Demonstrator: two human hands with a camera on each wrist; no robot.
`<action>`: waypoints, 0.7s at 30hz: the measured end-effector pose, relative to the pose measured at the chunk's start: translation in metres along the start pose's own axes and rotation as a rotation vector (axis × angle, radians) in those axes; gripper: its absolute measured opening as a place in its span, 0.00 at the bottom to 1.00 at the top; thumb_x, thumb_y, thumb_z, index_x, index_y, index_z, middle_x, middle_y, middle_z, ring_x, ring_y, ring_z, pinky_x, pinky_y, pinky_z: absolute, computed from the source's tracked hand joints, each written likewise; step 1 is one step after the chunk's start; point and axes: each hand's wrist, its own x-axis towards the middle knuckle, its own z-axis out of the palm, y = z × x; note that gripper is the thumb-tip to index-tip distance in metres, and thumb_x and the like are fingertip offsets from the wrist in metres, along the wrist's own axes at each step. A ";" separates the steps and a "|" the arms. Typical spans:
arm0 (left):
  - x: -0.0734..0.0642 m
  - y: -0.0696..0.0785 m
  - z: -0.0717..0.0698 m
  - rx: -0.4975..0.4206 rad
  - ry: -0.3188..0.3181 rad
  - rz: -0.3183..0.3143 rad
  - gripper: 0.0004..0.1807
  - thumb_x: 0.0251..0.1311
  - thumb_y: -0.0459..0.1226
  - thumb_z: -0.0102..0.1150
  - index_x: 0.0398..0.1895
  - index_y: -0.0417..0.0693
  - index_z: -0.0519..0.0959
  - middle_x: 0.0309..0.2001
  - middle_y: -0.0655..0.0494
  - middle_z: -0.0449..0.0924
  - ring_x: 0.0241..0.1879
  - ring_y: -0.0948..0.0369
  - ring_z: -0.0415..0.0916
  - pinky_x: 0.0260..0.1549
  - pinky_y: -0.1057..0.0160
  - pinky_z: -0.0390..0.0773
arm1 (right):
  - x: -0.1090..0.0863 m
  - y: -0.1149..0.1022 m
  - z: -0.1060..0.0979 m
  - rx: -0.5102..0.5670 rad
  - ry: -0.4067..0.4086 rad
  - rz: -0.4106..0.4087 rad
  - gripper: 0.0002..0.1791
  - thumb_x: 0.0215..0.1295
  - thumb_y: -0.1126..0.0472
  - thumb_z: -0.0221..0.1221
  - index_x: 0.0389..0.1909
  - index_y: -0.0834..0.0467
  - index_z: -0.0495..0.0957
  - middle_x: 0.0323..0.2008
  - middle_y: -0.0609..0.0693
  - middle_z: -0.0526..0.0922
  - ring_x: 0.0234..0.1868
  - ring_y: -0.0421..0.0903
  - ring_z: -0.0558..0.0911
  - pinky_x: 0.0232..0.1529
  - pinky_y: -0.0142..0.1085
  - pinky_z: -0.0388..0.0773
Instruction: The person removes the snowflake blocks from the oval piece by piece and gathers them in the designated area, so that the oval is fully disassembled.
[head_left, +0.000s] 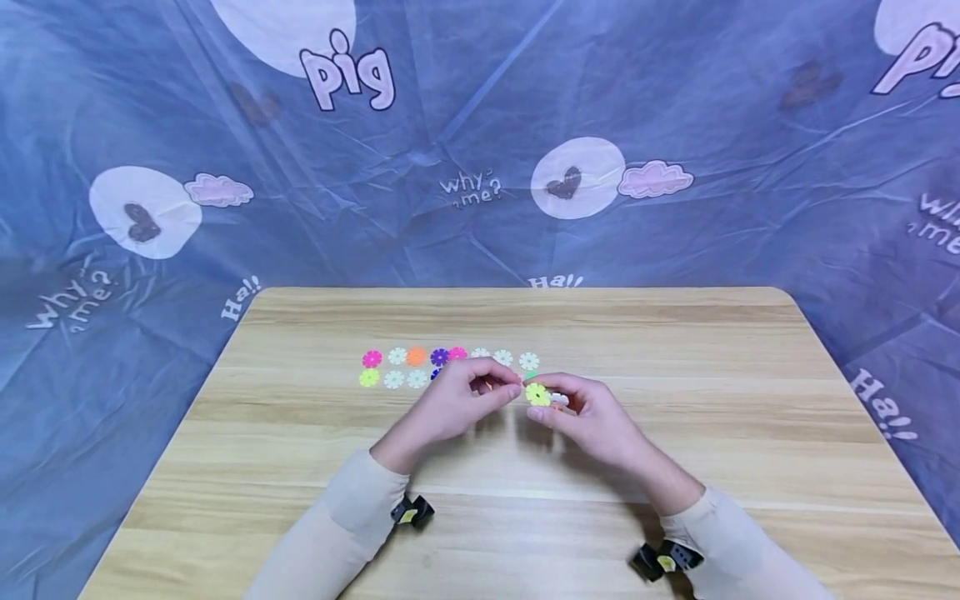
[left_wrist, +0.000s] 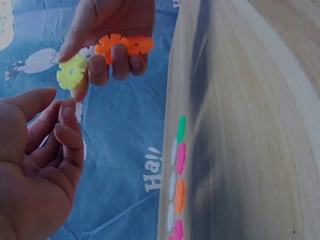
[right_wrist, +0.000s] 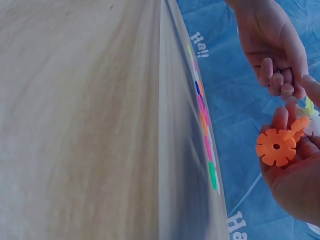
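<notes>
My right hand (head_left: 600, 421) grips a small chain of notched plastic flower discs above the table. At its front end is a yellow disc (left_wrist: 71, 72), held upright near the thumb tip. Behind it comes a white disc (head_left: 559, 400), partly covered by fingers. Two orange discs (right_wrist: 276, 147) sit along the curled fingers, joined at an angle to each other. My left hand (head_left: 461, 400) is close beside the yellow disc, its fingers loosely bent and the thumb apart from them in the left wrist view. Nothing shows between its fingertips.
Two rows of loose flower discs lie flat beyond the hands: a pink disc (head_left: 372, 359), a yellow-green one (head_left: 369, 377), an orange one (head_left: 416, 357), a purple one (head_left: 440, 357) and several white ones. The wooden table (head_left: 675, 350) ends at a blue printed cloth (head_left: 450, 233).
</notes>
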 end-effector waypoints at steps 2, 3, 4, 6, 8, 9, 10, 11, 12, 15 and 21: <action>-0.002 0.001 0.001 0.003 -0.006 -0.008 0.10 0.71 0.40 0.69 0.50 0.47 0.90 0.43 0.53 0.91 0.35 0.63 0.80 0.36 0.67 0.83 | 0.000 -0.001 0.001 -0.004 0.001 -0.003 0.19 0.71 0.62 0.71 0.60 0.60 0.85 0.51 0.60 0.89 0.41 0.41 0.84 0.42 0.30 0.84; -0.003 0.002 0.001 0.008 -0.008 -0.014 0.10 0.72 0.40 0.69 0.50 0.47 0.90 0.43 0.53 0.91 0.35 0.63 0.80 0.36 0.68 0.83 | 0.000 -0.001 0.002 -0.008 0.003 -0.003 0.19 0.70 0.62 0.71 0.60 0.59 0.85 0.52 0.59 0.90 0.42 0.41 0.84 0.43 0.31 0.84; -0.004 0.002 0.002 0.011 -0.009 -0.017 0.10 0.72 0.41 0.69 0.50 0.46 0.90 0.43 0.53 0.91 0.35 0.63 0.80 0.36 0.68 0.83 | 0.000 -0.002 0.003 -0.014 0.003 -0.001 0.19 0.70 0.62 0.71 0.60 0.58 0.85 0.53 0.58 0.90 0.43 0.41 0.84 0.44 0.31 0.84; -0.005 0.003 0.003 0.012 -0.011 -0.026 0.11 0.72 0.41 0.69 0.50 0.46 0.90 0.42 0.53 0.90 0.35 0.63 0.80 0.35 0.68 0.83 | 0.001 -0.002 0.004 -0.025 0.004 0.007 0.20 0.70 0.61 0.72 0.61 0.56 0.86 0.55 0.56 0.90 0.45 0.41 0.84 0.45 0.31 0.84; -0.006 0.004 0.004 0.011 -0.013 -0.038 0.10 0.71 0.41 0.69 0.49 0.46 0.90 0.41 0.53 0.90 0.34 0.63 0.80 0.35 0.68 0.83 | 0.001 -0.003 0.006 -0.042 0.004 0.014 0.20 0.69 0.60 0.72 0.61 0.55 0.86 0.57 0.53 0.90 0.47 0.41 0.85 0.47 0.31 0.83; -0.006 0.005 0.004 0.008 -0.013 -0.046 0.10 0.71 0.40 0.69 0.48 0.46 0.90 0.41 0.53 0.90 0.34 0.63 0.80 0.35 0.68 0.83 | 0.001 -0.003 0.007 -0.046 0.002 0.014 0.20 0.69 0.59 0.72 0.61 0.55 0.86 0.57 0.53 0.90 0.48 0.41 0.85 0.48 0.31 0.83; -0.006 0.005 0.005 0.004 -0.013 -0.055 0.09 0.71 0.40 0.70 0.48 0.45 0.90 0.41 0.53 0.90 0.34 0.63 0.80 0.35 0.68 0.83 | 0.001 -0.003 0.008 -0.050 0.000 0.015 0.21 0.69 0.59 0.73 0.61 0.54 0.86 0.58 0.52 0.90 0.49 0.41 0.85 0.49 0.31 0.83; -0.007 0.006 0.005 0.003 -0.013 -0.066 0.09 0.71 0.40 0.70 0.47 0.45 0.90 0.40 0.53 0.90 0.34 0.64 0.80 0.35 0.68 0.83 | 0.001 -0.003 0.009 -0.051 0.000 0.013 0.21 0.69 0.59 0.73 0.61 0.54 0.86 0.58 0.52 0.90 0.49 0.41 0.85 0.49 0.31 0.84; -0.007 0.006 0.006 0.001 -0.013 -0.075 0.08 0.70 0.39 0.70 0.46 0.45 0.90 0.40 0.53 0.90 0.34 0.64 0.81 0.35 0.68 0.84 | 0.001 -0.003 0.010 -0.051 0.000 0.012 0.21 0.69 0.60 0.73 0.61 0.55 0.86 0.58 0.52 0.90 0.50 0.41 0.85 0.50 0.31 0.84; -0.008 0.007 0.007 -0.012 -0.016 -0.108 0.07 0.70 0.39 0.69 0.43 0.45 0.90 0.39 0.54 0.89 0.34 0.64 0.81 0.36 0.68 0.84 | 0.001 -0.002 0.010 -0.038 -0.004 0.003 0.21 0.68 0.60 0.73 0.61 0.56 0.85 0.59 0.54 0.89 0.54 0.41 0.85 0.54 0.31 0.84; -0.009 0.006 0.005 -0.043 0.006 -0.141 0.08 0.69 0.37 0.67 0.42 0.42 0.89 0.37 0.52 0.87 0.35 0.62 0.80 0.36 0.67 0.84 | 0.001 0.002 0.008 -0.042 -0.003 0.025 0.20 0.69 0.60 0.72 0.59 0.59 0.86 0.55 0.57 0.90 0.49 0.42 0.86 0.50 0.31 0.85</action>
